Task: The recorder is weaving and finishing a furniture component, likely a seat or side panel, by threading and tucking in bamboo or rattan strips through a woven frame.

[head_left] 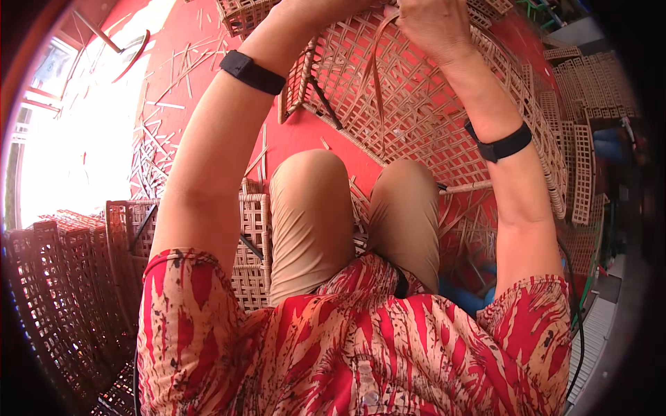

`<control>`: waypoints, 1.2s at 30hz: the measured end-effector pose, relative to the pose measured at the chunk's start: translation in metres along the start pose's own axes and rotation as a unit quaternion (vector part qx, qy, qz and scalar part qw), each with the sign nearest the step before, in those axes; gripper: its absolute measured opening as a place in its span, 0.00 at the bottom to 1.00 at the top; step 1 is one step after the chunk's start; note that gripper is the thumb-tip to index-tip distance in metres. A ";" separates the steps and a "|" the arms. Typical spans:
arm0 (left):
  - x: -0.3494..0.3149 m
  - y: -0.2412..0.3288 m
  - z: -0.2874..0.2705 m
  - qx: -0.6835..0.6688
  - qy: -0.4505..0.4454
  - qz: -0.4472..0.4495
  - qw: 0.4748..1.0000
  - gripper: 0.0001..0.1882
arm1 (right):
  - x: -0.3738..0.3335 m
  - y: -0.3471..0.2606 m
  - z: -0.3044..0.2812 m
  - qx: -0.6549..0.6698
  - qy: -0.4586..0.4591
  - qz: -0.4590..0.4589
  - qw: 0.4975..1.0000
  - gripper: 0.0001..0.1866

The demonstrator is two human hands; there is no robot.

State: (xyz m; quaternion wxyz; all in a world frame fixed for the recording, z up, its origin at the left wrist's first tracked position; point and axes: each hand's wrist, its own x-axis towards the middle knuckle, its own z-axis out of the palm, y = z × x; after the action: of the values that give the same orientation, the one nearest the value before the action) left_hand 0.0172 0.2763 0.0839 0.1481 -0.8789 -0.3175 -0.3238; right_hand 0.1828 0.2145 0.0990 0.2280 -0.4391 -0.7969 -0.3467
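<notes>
A large open-weave cane panel (416,90), with a wrapped rim, leans in front of my knees. At the top edge, my right hand (436,29) is closed, its fingers pinching a brown cane strip (377,59). The strip loops and dangles over the lattice. My left hand (331,8) reaches up to the panel's far part beside the right one. The picture's edge cuts it off, so its fingers do not show. Each forearm wears a black band.
Loose cane offcuts (149,149) litter the red floor (198,41). Woven cane pieces (59,291) stand at my left, and another woven piece (251,270) sits by my left leg. More lattice pieces (593,83) are stacked at the far right. A dark cable (581,312) hangs near my right elbow.
</notes>
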 end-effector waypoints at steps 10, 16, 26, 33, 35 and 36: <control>-0.038 0.008 -0.027 -0.095 0.058 0.014 0.994 0.19 | -0.005 -0.015 -0.027 0.062 0.005 -0.082 0.995 0.10; -0.062 0.040 -0.032 -0.066 0.111 0.007 0.992 0.12 | -0.020 -0.022 -0.042 0.090 0.033 -0.123 0.988 0.13; -0.036 0.056 0.014 -0.067 0.094 -0.049 0.992 0.10 | -0.043 0.018 -0.066 0.005 -0.114 -0.086 0.990 0.10; -0.051 0.047 0.002 -0.080 0.073 -0.075 0.991 0.17 | -0.114 -0.020 -0.150 -0.006 -0.310 0.018 0.950 0.04; -0.050 0.043 0.007 -0.079 0.124 -0.063 0.987 0.17 | -0.125 -0.011 -0.167 -0.011 -0.273 0.052 0.961 0.05; -0.055 0.035 0.010 -0.045 0.115 -0.052 0.991 0.21 | -0.129 -0.002 -0.174 -0.018 -0.279 0.069 0.958 0.04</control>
State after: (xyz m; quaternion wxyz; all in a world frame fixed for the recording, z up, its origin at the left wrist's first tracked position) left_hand 0.0128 0.2288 0.0382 0.1274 -0.8236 -0.3287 -0.4442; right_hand 0.2566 0.0127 0.1267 0.0118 -0.5761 -0.7904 -0.2077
